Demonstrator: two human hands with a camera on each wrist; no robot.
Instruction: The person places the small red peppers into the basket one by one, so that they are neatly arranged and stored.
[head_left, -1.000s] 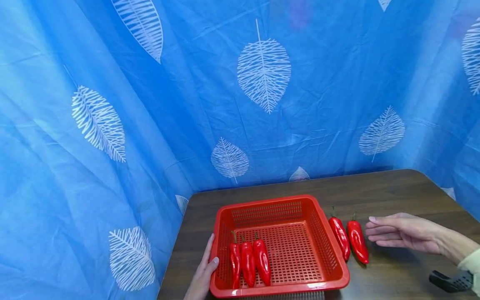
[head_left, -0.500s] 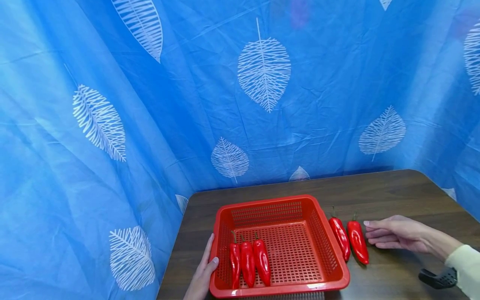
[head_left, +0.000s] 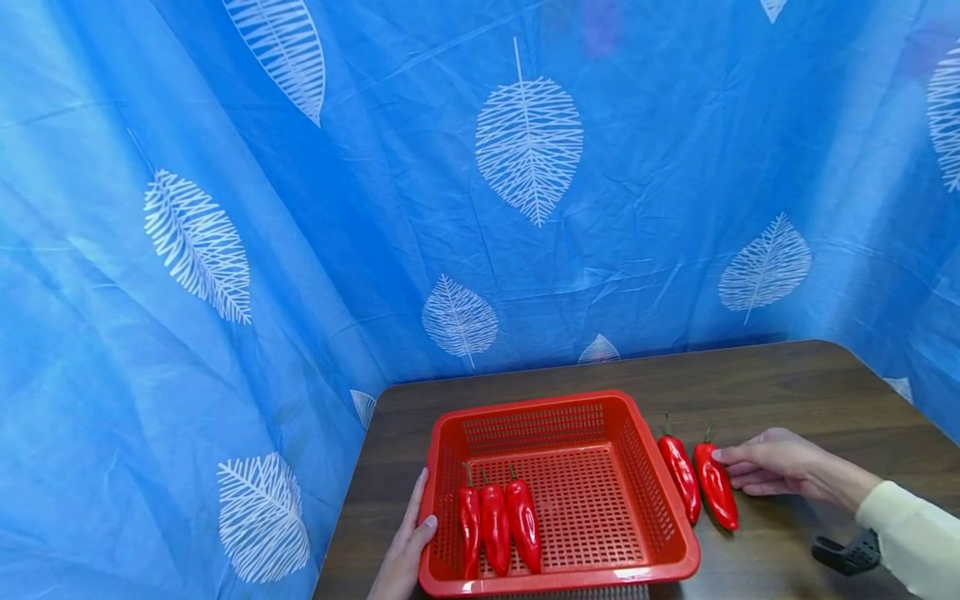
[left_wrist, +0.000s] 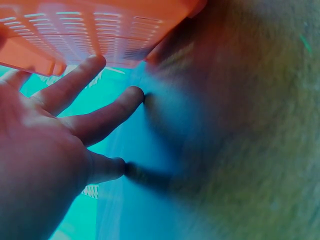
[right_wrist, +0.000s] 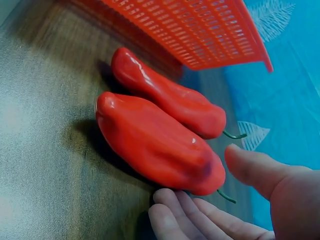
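My left hand (head_left: 403, 546) rests against the left side of a red plastic basket (head_left: 558, 575), its thumb at the rim. In the left wrist view, the fingers (left_wrist: 107, 116) of that hand are spread and fairly straight beneath the basket wall (left_wrist: 100, 30). Three red peppers lie side by side in the basket, including the rightmost pepper (head_left: 523, 521). To the right of the basket, my right hand (head_left: 780, 465) is at the outer pepper (right_wrist: 160, 145). Its thumb is above and its fingers are along the near side, without a visible grip. Another pepper (right_wrist: 167, 95) lies between that one and the basket.
Everything stands on a dark wooden table (head_left: 765, 383). A blue curtain (head_left: 637, 208) with white leaf prints hangs behind and to the left. A black strap-like piece (head_left: 847, 552) is by the right sleeve (head_left: 911, 533).
My right hand has moved left to the outer pepper, its thumb now overlapping the pepper in the head view. The left hand, basket and peppers have stayed in place.
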